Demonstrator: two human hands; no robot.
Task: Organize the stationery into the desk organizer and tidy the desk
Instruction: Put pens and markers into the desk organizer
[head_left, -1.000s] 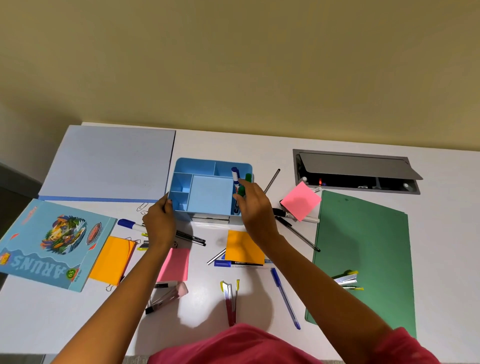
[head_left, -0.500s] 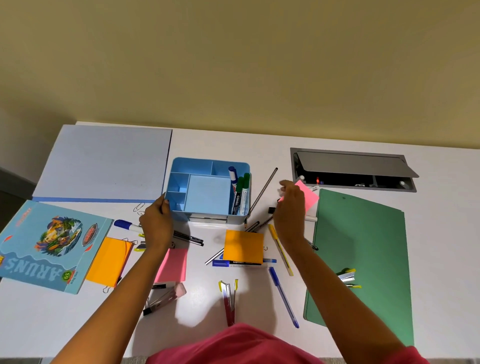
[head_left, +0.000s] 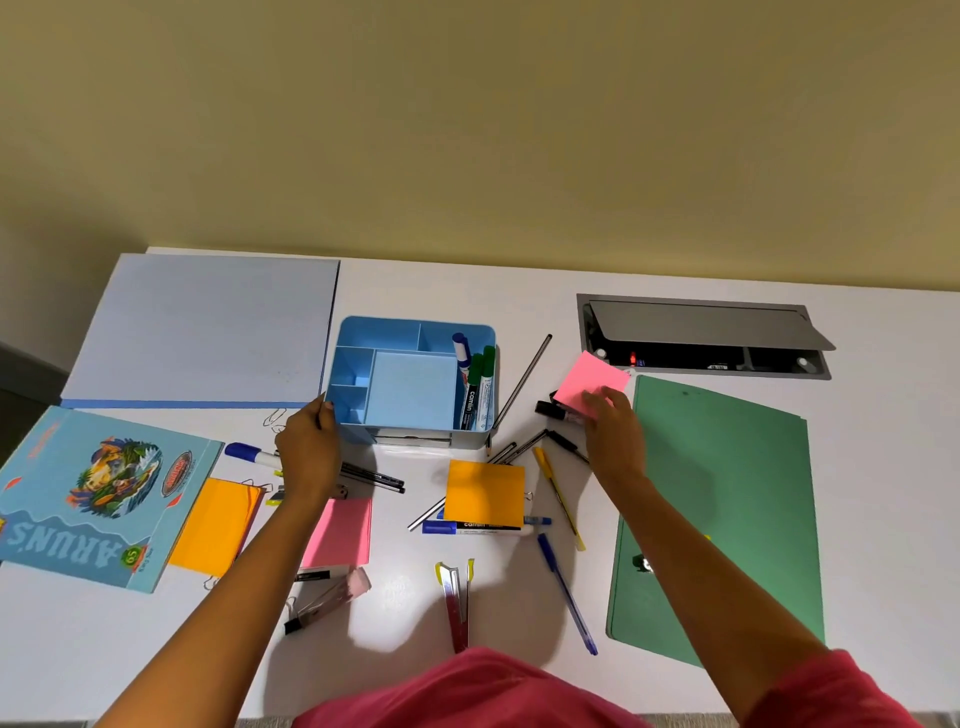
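Note:
The blue desk organizer (head_left: 353, 374) stands mid-desk with a blue marker (head_left: 460, 347) and a green marker (head_left: 487, 364) upright in its right slot. My left hand (head_left: 309, 452) grips its front left corner. My right hand (head_left: 613, 431) pinches the near edge of a pink sticky note pad (head_left: 589, 379), which lies over a black-capped marker (head_left: 551, 409). Loose pens, among them a yellow pen (head_left: 558, 493) and a blue pen (head_left: 566, 592), lie in front. An orange sticky pad (head_left: 485, 491) covers a blue-capped marker (head_left: 441, 527).
A green folder (head_left: 727, 493) lies on the right, a pale blue pad (head_left: 202, 327) at the back left, and a picture book (head_left: 88, 493) at the left edge. The open cable hatch (head_left: 701, 332) is behind the folder. Orange (head_left: 215, 525) and pink (head_left: 340, 530) note pads, clips and a stapler (head_left: 332, 597) lie near.
My right hand left the markers in the organizer, crossed right to the pink sticky pad and took hold of it, shifting it slightly left. My left hand stayed on the organizer.

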